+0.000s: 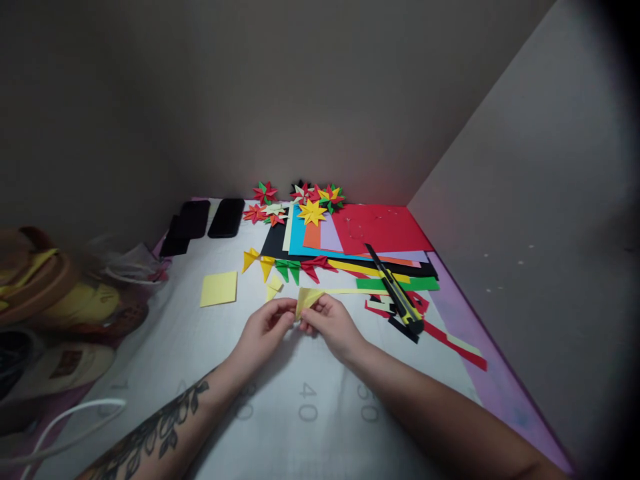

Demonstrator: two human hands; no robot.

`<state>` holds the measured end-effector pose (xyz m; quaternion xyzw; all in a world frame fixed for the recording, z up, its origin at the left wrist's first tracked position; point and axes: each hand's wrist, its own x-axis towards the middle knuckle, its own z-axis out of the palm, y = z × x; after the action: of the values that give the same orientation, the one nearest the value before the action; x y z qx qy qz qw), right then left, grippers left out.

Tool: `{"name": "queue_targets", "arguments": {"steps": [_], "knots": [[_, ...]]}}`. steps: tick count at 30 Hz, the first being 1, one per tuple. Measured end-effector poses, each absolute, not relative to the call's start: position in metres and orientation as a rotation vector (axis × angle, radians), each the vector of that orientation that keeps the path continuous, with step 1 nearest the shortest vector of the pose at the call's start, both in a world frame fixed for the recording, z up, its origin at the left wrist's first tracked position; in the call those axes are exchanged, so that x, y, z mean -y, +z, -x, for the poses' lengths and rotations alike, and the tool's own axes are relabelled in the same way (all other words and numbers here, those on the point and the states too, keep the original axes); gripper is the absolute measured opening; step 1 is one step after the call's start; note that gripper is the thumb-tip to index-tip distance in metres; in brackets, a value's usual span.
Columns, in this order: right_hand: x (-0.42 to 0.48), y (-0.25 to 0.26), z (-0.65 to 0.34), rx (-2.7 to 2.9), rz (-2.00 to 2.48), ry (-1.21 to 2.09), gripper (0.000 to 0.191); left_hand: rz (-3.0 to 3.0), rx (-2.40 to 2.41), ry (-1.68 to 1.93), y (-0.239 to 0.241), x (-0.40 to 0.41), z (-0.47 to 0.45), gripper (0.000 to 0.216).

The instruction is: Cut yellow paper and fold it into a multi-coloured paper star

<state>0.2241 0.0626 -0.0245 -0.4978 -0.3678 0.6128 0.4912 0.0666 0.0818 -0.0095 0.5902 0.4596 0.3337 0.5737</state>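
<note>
A small folded piece of pale yellow paper is pinched between my two hands over the middle of the mat. My left hand holds its left edge with thumb and fingers closed. On the other side, my right hand grips the paper's right part, fingers curled. Just beyond my left hand lies a small folded yellow paper piece. Folded paper points in yellow, green and red form a row behind. A square yellow pad of notes rests to the left.
A yellow-and-black utility knife lies on paper strips at right. Coloured sheets and folded paper stars sit at the back, beside a dark phone. Bags and a cable crowd the left; walls enclose the back and right.
</note>
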Motion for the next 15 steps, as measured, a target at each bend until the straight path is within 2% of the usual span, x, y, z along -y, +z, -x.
{"name": "queue_targets", "arguments": {"steps": [5,10,15], "knots": [[-0.0608,-0.0322,-0.2244,0.885,1.207,1.483,0.017,-1.386,-0.972,0.760,-0.0078,-0.0827,-0.0668,0.018],[-0.0620,-0.0345,-0.2236,0.881,1.240,1.459,0.014,-1.445,-1.068,0.750,-0.0080,-0.0820,-0.0654,0.015],[-0.0621,-0.0353,-0.2220,0.842,1.253,1.451,0.017,-1.655,-1.088,0.859,-0.0070,-0.0791,-0.0662,0.011]]}}
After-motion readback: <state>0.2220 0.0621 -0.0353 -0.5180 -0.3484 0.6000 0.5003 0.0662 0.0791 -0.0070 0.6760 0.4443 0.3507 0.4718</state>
